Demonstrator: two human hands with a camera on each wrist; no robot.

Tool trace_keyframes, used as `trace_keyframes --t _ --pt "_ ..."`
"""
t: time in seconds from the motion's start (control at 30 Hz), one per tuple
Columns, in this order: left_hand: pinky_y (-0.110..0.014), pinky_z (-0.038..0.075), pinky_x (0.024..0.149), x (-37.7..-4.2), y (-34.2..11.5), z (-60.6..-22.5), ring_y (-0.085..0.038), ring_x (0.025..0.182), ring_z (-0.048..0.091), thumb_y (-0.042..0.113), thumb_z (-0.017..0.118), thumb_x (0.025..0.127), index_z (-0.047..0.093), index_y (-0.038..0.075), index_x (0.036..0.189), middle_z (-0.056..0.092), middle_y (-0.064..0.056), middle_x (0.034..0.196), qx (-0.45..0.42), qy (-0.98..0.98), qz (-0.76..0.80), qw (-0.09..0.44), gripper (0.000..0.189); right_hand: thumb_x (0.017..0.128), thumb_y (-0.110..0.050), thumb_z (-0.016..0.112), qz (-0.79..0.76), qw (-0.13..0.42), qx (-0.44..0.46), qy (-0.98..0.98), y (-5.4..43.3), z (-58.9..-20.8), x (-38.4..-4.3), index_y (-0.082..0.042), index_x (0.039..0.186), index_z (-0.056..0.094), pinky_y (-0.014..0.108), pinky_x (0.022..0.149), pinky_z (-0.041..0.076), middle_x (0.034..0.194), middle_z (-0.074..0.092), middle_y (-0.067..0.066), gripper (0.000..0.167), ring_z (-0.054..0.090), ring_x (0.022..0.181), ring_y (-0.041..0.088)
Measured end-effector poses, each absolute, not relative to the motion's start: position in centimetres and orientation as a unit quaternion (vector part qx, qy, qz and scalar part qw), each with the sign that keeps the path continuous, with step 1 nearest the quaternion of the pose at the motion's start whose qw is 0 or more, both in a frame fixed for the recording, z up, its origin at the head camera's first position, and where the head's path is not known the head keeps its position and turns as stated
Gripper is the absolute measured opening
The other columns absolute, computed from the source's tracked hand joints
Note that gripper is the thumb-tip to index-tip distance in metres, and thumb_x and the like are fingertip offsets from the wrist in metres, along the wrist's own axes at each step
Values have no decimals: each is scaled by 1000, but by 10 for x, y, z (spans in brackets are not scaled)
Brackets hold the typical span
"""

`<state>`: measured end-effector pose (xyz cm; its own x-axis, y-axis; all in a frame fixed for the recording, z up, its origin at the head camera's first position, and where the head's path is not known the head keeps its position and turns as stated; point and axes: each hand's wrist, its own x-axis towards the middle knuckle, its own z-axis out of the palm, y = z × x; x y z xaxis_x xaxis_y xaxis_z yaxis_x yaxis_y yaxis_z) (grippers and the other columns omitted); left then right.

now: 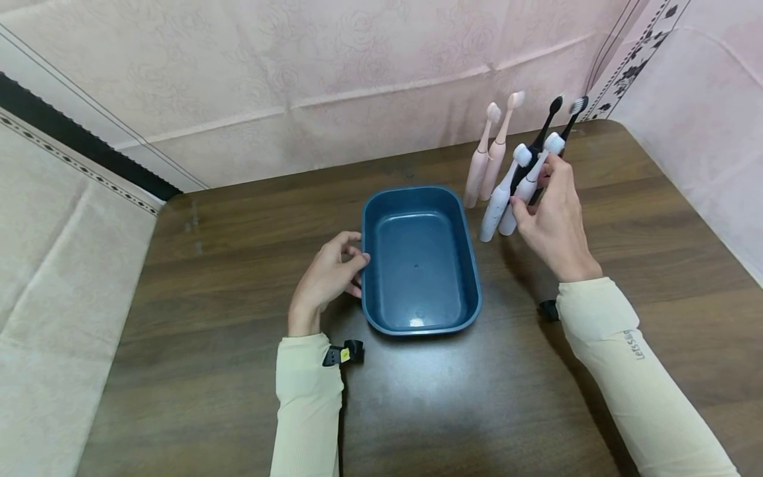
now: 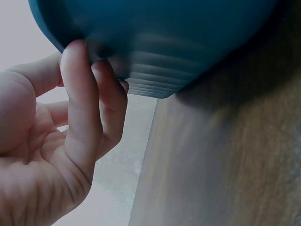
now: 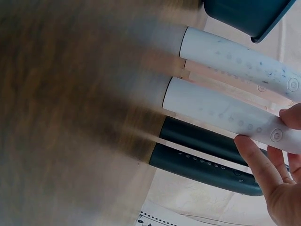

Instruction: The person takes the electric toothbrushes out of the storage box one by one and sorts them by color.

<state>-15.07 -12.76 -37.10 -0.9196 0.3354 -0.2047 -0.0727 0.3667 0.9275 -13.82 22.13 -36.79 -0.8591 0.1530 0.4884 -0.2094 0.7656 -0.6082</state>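
My left hand (image 1: 326,273) holds the left rim of a dark blue rectangular plastic tub (image 1: 417,265), which has nothing inside. In the left wrist view its fingers curl at the tub's edge. At the right, my right hand (image 1: 559,228) pinches the handle of a white electric toothbrush (image 3: 216,110), which stands upright on the table. A second, speckled white electric toothbrush (image 1: 497,207) stands just left of it. Behind are two black electric toothbrushes (image 3: 202,162), partly hidden by my right hand in the head view. Two pink electric toothbrushes (image 1: 477,173) stand at the back left of this group.
The wood-grain table (image 1: 208,371) carries everything. A pale patterned cloth (image 1: 298,79) hangs behind its back edge, with more cloth at both sides. Black wrist cameras (image 1: 344,354) are strapped to both sleeves. The toothbrushes stand close together near the tub's right rim.
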Motion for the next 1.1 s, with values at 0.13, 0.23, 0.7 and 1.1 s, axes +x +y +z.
trace_keyframes --t 0.13,0.23,0.7,1.1 --pt "-32 61 57 -151 -126 -371 -25 68 62 7 55 103 47 1 144 58 -21 105 85 806 556 186 42 90 0 70 335 267 13 -903 223 -368 -136 1 147 30 5 71 37 127 46 23 69 53 109 31" --pt "-32 61 57 -151 -125 -372 -25 68 62 7 55 103 47 1 144 58 -21 106 85 806 555 188 43 90 -2 71 336 258 7 -906 224 -368 -133 0 148 30 5 70 37 127 45 22 71 53 109 31" --pt "-31 61 58 -157 -136 -375 -25 67 62 10 55 104 47 1 144 57 -21 106 79 818 542 177 42 91 -2 71 373 201 -3 -906 220 -375 -116 -1 151 26 54 82 58 133 43 23 75 53 120 35" --pt "-38 63 70 -160 -143 -383 -30 78 69 17 56 105 45 1 146 61 -20 109 78 846 501 163 45 93 -4 71 327 189 101 -920 187 -374 -104 4 133 52 51 83 58 124 54 21 45 58 109 34"
